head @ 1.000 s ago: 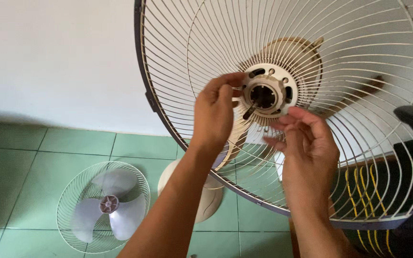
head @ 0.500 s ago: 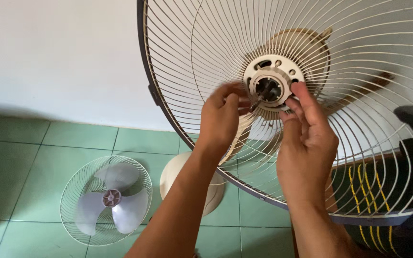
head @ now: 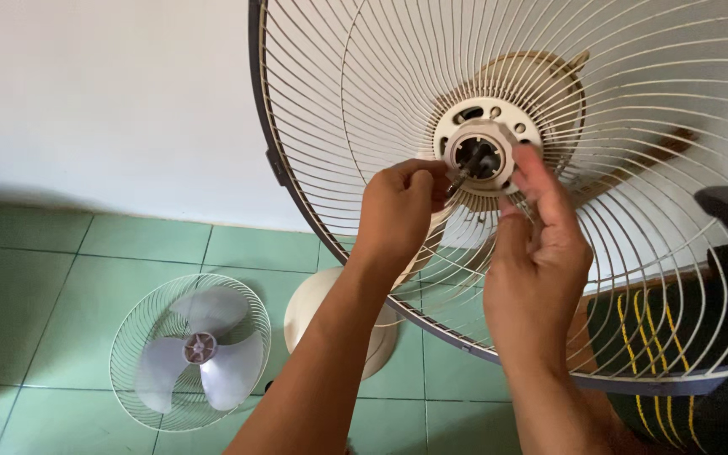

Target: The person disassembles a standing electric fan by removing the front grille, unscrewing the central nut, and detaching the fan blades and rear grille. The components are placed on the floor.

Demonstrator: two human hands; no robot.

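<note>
Head view is showing both hands working at the centre of a large cream wire fan guard, which is standing upright in front of a white wall. The left hand is curling its fingers beside the short dark metal motor shaft, pinching at or near its tip, though what sits between the fingertips is too small to tell. The right hand is pressing its thumb and fingers against the lower right edge of the round cream plastic guard nut that is ringing the shaft. As a judgement, the stage looks early to middling: the rear guard is seated on the motor housing with its nut in place, while the grey three-blade fan propeller is lying apart inside a second wire guard on the green tiled floor, beside a cream round fan base. Compared with the frame one second back, the right hand has risen from below the hub to touch the nut, and the left hand has dropped slightly from the hub's left edge to the shaft tip.
</note>
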